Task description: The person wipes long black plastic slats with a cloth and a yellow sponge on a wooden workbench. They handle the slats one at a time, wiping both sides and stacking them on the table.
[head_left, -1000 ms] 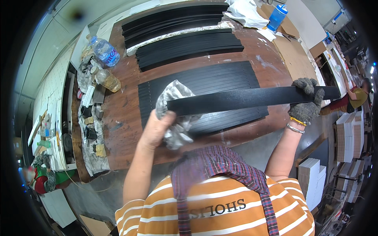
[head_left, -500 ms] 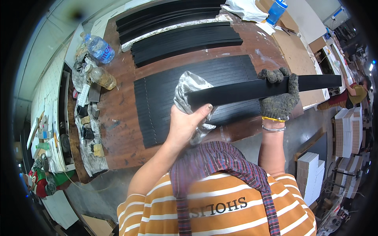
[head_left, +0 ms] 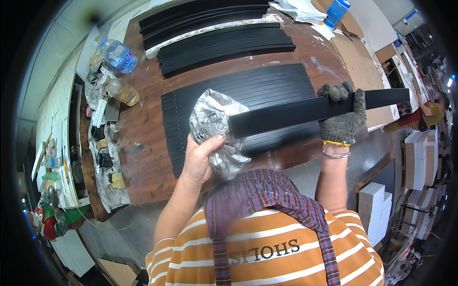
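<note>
The right grip (head_left: 342, 125), in a grey knitted glove with a yellow cuff, wraps around a long flat black strip (head_left: 291, 114), fingers over its far edge and thumb across its face. With twelve at the top of the view, this hold sits between two and three o'clock, and a metal bangle (head_left: 336, 154) circles the wrist below it. The strip is raised above the bench (head_left: 145, 159), slanting from near the centre out toward half past two. At eight o'clock, close to the centre, the bare left grip (head_left: 197, 159) pinches a crumpled, grey-smudged white rag (head_left: 214, 114) under its thumb; the rag lies behind the strip's near end, and I cannot tell whether the two touch. Beneath them, a panel of black slats (head_left: 272, 83) lies flat, side by side. Beyond it at twelve o'clock are two stacks, a nearer stack (head_left: 224, 46) and a farther stack (head_left: 205, 20), both of black strips. At ten o'clock a large clear bottle (head_left: 117, 55) leans beside a smaller bottle of yellowish liquid (head_left: 123, 91). A white plastic bag (head_left: 300, 10) and a blue lidded bottle (head_left: 337, 13) stand around one o'clock, with a cardboard sheet (head_left: 357, 59) at two. A co-worker (head_left: 433, 114) is near three.
</note>
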Available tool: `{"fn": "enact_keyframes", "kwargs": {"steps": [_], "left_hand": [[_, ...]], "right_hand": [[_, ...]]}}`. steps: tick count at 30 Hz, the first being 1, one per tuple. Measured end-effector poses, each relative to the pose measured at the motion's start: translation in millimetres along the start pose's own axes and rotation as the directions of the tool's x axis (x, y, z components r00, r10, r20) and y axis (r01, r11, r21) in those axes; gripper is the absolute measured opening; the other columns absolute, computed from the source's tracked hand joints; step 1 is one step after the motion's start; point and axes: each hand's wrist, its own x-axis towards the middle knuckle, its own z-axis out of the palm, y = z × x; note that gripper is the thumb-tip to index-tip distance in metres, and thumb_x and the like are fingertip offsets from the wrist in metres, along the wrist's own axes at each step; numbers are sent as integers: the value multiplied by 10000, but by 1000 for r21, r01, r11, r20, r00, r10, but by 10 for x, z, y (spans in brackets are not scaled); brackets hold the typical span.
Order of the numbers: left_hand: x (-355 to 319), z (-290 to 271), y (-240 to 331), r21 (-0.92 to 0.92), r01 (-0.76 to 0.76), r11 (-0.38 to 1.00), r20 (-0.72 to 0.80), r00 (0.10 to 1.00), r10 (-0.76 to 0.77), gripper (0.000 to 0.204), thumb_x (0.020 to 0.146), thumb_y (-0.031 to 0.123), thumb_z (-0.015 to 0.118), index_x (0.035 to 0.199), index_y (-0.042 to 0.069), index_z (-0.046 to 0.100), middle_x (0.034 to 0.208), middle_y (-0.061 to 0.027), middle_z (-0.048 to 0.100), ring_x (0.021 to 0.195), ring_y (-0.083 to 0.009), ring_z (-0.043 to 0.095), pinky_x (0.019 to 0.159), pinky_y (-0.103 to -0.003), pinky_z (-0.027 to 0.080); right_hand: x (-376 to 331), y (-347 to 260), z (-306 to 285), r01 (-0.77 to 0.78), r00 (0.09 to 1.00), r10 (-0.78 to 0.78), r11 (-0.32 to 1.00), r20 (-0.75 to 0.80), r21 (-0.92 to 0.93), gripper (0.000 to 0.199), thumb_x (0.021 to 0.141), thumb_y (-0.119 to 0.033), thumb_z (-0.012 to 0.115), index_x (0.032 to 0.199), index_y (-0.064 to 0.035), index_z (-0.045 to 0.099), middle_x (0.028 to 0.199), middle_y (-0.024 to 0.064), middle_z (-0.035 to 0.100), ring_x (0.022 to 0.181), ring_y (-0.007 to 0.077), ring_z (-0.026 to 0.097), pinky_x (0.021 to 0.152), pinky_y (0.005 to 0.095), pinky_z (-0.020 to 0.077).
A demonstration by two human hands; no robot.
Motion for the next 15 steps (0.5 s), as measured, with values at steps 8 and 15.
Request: {"fn": "enact_keyframes", "kwargs": {"steps": [8, 15], "left_hand": [[156, -70, 65, 162, -171, 972, -66, 981, 184, 305, 930, 56, 733, 1221, 3, 655, 1081, -57, 716, 967, -122, 674, 867, -284, 541], [138, -946, 134, 996, -18, -83, 64, 802, 594, 803, 788, 458, 825, 1365, -42, 576, 1368, -212, 596, 1329, -370, 498, 1130, -476, 364]], "right_hand": [[10, 101, 69, -66, 998, 66, 998, -1, -17, 245, 935, -250, 680, 957, -45, 548, 768, 30, 483, 736, 208, 490, 861, 403, 453], [91, 78, -97, -145, 989, 145, 989, 6, -19, 222, 943, -220, 654, 938, -38, 527, 764, 40, 471, 752, 221, 496, 846, 408, 446]]}}
